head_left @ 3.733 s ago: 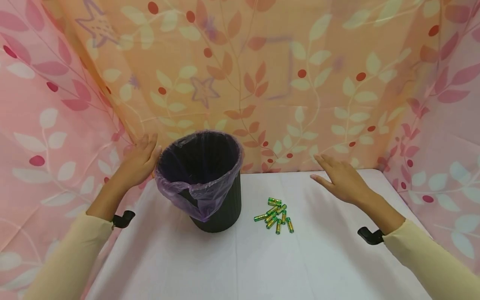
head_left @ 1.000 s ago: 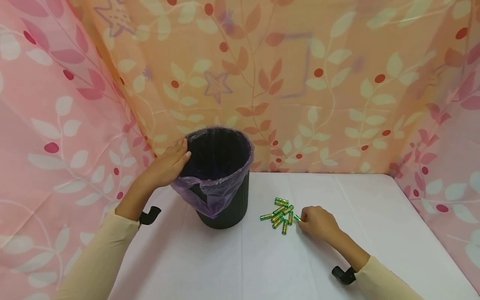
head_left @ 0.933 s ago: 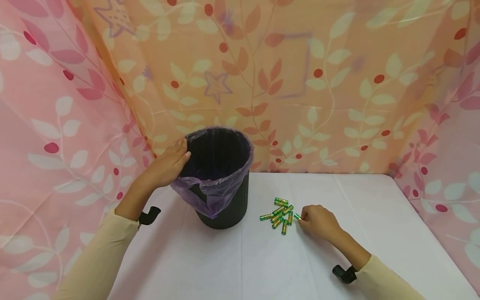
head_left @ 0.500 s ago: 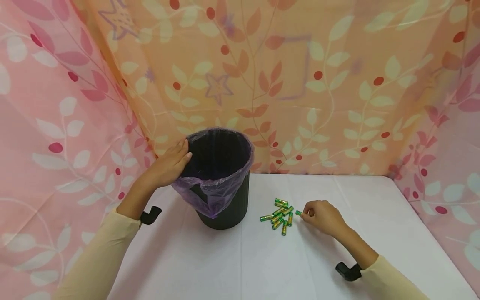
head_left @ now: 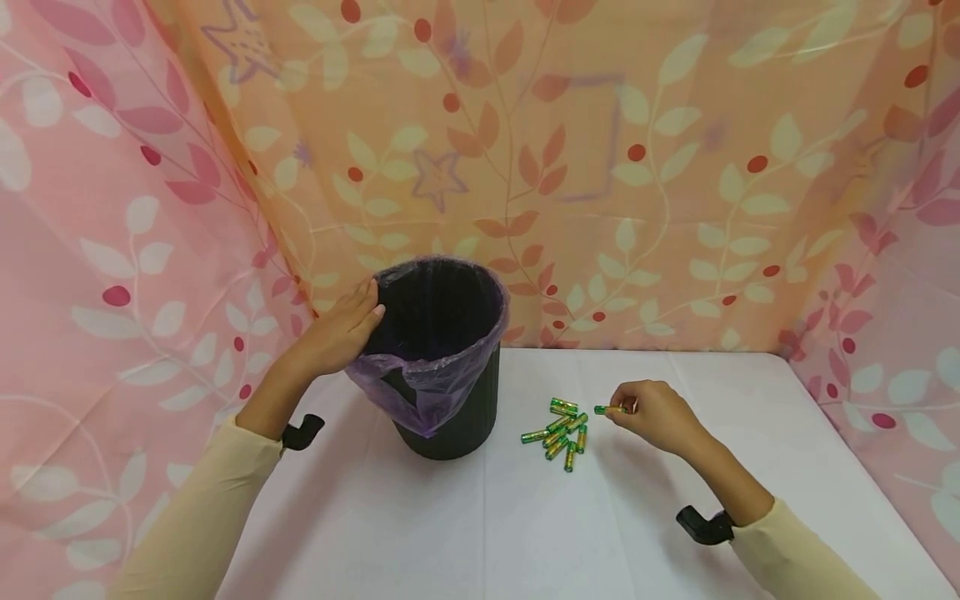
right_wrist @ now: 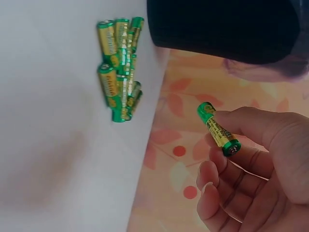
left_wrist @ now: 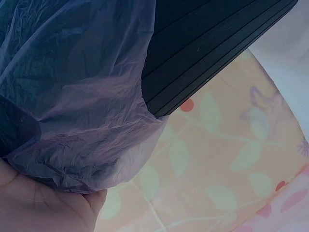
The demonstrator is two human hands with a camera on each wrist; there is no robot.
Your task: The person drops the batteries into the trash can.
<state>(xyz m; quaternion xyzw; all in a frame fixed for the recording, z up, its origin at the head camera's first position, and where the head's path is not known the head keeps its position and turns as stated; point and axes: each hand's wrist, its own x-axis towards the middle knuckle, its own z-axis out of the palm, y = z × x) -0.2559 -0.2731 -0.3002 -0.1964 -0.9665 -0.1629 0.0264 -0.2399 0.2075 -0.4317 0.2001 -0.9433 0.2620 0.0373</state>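
My right hand (head_left: 654, 414) pinches one green and gold battery (right_wrist: 222, 131) between thumb and fingers, raised above the white table. To its left lies a loose pile of several like batteries (head_left: 557, 440). A black ribbed trash bin (head_left: 480, 400) stands upright left of the pile, lined with a purple plastic bag (head_left: 427, 400) folded over its rim. My left hand (head_left: 337, 333) rests on the bin's left rim with fingers extended against the bag. In the left wrist view, part of that hand (left_wrist: 43, 203) shows at the bag's edge.
White cloth covers the table (head_left: 540, 533). Behind it hangs an orange leaf-patterned curtain (head_left: 675, 208), with a pink curtain (head_left: 60, 250) on the left side and another pink curtain (head_left: 915, 308) on the right. Each wrist carries a black camera mount.
My right hand, away from the pile at first, reached down, took one battery beside the pile and lifted it. My left hand moved from beside the bin onto its rim.
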